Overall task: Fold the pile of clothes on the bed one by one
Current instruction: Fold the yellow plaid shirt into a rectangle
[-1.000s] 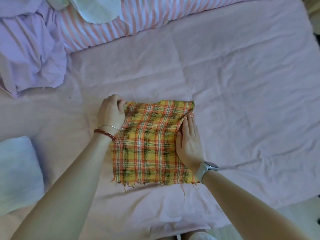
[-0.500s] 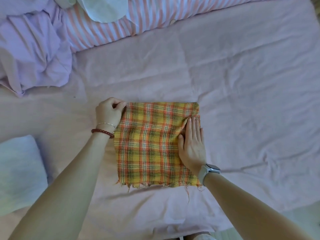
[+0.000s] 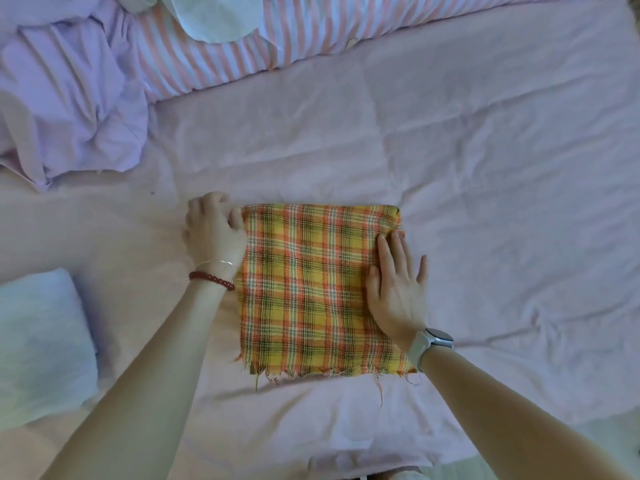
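Observation:
A yellow and orange plaid cloth (image 3: 311,289) lies folded into a near square on the pink bed sheet (image 3: 502,168), frayed edge toward me. My left hand (image 3: 213,230) pinches its far left corner with curled fingers. My right hand (image 3: 398,289) lies flat, fingers together, pressing down on the cloth's right edge. A lilac garment (image 3: 69,105) lies crumpled at the far left.
A pink and white striped fabric (image 3: 214,57) runs along the far side, with a pale white-green piece (image 3: 214,15) lying on it. A light blue folded item (image 3: 38,341) sits at the near left. The bed's edge is at the bottom right.
The cloth's top edge has been straightened and now lies squarer. My right hand slid a little toward me along the right edge; my left hand stays on the corner.

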A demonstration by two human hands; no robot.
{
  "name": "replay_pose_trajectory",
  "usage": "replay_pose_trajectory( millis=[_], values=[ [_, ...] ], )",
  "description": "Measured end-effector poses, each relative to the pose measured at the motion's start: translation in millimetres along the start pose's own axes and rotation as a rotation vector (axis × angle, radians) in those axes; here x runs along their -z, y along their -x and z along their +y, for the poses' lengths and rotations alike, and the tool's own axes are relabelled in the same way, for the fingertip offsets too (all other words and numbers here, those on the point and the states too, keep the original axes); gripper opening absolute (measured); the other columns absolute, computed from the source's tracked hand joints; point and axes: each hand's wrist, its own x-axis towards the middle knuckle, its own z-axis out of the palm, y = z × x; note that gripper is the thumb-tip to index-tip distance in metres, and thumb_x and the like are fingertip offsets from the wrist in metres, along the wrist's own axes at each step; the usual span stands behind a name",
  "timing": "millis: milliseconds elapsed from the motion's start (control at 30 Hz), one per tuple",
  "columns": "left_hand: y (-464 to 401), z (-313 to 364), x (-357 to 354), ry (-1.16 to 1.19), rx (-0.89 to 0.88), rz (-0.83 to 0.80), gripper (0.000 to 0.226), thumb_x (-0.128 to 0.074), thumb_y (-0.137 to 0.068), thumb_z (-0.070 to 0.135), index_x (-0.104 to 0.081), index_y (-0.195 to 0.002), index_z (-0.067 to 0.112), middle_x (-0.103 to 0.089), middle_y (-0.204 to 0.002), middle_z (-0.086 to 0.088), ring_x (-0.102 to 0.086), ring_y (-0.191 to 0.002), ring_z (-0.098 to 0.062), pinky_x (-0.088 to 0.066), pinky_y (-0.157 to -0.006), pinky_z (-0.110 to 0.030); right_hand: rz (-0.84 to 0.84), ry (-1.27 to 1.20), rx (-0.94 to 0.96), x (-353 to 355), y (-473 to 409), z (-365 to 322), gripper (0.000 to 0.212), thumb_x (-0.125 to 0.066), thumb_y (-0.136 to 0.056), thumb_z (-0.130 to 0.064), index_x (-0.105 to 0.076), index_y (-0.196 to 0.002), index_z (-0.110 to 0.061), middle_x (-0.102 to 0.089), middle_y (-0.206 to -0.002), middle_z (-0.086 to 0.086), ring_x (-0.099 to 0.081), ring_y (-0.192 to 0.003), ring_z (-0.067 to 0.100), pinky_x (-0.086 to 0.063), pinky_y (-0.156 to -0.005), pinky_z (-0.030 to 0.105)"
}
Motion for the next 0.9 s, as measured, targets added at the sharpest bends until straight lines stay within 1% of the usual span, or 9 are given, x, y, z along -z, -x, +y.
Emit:
replay_pose_trajectory(
  millis=[100, 267, 367, 433, 600, 700, 800, 833, 900],
  values=[
    [29.4, 13.7, 2.6, -0.141, -0.368, 0.125, 0.032, -0.045, -0.088, 0.019, -0.058, -0.116, 0.007, -0.054, -0.125, -0.015, -0.049, -0.116, -0.036, -0.039, -0.092, -0.049, 0.085, 0.017, 0.1, 7.7, -14.1, -11.0, 0.053, -0.026, -0.092, -0.031, -0.036, -0.142, -0.015, -0.032, -0.15, 0.01, -0.024, -0.141, 0.026, -0.007, -0.111, 0.057],
    [39.1, 21.7, -27.5, -0.453, -0.632, -0.311, 0.054, -0.02, -0.094, 0.047, -0.035, -0.142, 0.027, -0.027, -0.152, -0.007, -0.022, -0.141, -0.03, -0.01, -0.111, -0.056, -0.136, 0.194, 0.23, 2.7, -49.0, -18.6, 0.056, -0.014, -0.093, -0.042, -0.025, -0.146, -0.028, -0.019, -0.155, 0.005, -0.011, -0.144, 0.028, 0.0, -0.111, 0.059],
    [25.0, -5.7, -44.1, -0.486, -0.398, -0.465, 0.055, -0.011, -0.096, 0.054, -0.005, -0.148, 0.036, 0.006, -0.158, 0.003, 0.009, -0.144, -0.026, 0.002, -0.113, -0.052, -0.214, 0.237, 0.199, -8.0, -58.2, 0.0, 0.059, -0.003, -0.089, -0.05, -0.01, -0.147, -0.038, -0.007, -0.158, -0.002, -0.001, -0.145, 0.022, 0.003, -0.111, 0.057],
    [22.7, -28.3, -43.1, -0.481, -0.297, -0.478, 0.058, -0.009, -0.093, 0.056, 0.002, -0.147, 0.036, 0.009, -0.157, 0.004, 0.01, -0.144, -0.025, -0.002, -0.114, -0.052, -0.205, 0.197, 0.176, -12.4, -59.4, 8.1, 0.061, -0.003, -0.088, -0.052, -0.01, -0.147, -0.039, -0.004, -0.158, -0.003, 0.0, -0.145, 0.019, 0.003, -0.113, 0.053],
    [38.5, -52.9, -30.4, -0.315, -0.15, -0.426, 0.054, -0.019, -0.098, 0.045, -0.004, -0.149, 0.032, -0.009, -0.157, -0.004, -0.006, -0.144, -0.025, -0.012, -0.116, -0.047, -0.195, 0.095, 0.052, -8.7, -48.1, 16.2, 0.061, 0.004, -0.086, -0.051, 0.004, -0.145, -0.035, 0.006, -0.157, -0.003, 0.008, -0.145, 0.016, 0.008, -0.115, 0.04],
    [62.9, -44.2, -26.0, 0.015, 0.035, -0.382, 0.051, -0.03, -0.099, 0.038, -0.015, -0.148, 0.033, -0.033, -0.143, -0.014, -0.038, -0.123, -0.028, -0.034, -0.103, -0.041, -0.207, -0.013, -0.091, -5.4, -22.4, 21.3, 0.057, -0.001, -0.091, -0.047, 0.01, -0.144, -0.03, 0.012, -0.155, -0.005, 0.01, -0.144, 0.015, 0.008, -0.116, 0.034],
    [86.2, -34.4, -27.5, 0.297, 0.179, -0.384, 0.053, -0.033, -0.099, 0.036, -0.013, -0.148, 0.031, -0.041, -0.134, -0.012, -0.044, -0.077, -0.001, -0.036, -0.066, -0.018, -0.154, -0.23, -0.207, -2.0, 1.6, 18.8, 0.056, -0.021, -0.099, -0.039, -0.006, -0.15, -0.021, -0.011, -0.157, 0.002, -0.013, -0.143, 0.021, -0.014, -0.117, 0.038],
    [88.5, -34.0, -29.2, 0.358, 0.188, -0.384, 0.055, -0.034, -0.099, 0.036, -0.011, -0.148, 0.03, -0.04, -0.137, -0.01, -0.045, -0.082, 0.0, -0.034, -0.071, -0.018, -0.138, -0.31, -0.252, 1.6, 6.6, 15.1, 0.055, -0.028, -0.1, -0.036, -0.01, -0.15, -0.023, -0.02, -0.154, 0.004, -0.025, -0.137, 0.025, -0.026, -0.111, 0.039],
    [86.0, -37.5, -32.4, 0.456, 0.174, -0.389, 0.058, -0.037, -0.098, 0.038, -0.01, -0.148, 0.03, -0.031, -0.148, -0.004, -0.043, -0.119, -0.011, -0.03, -0.093, -0.021, -0.165, -0.447, -0.353, 5.7, 12.5, 10.4, 0.056, -0.034, -0.099, -0.036, -0.01, -0.149, -0.03, -0.032, -0.143, 0.006, -0.045, -0.119, 0.026, -0.039, -0.092, 0.032]
  ],
)
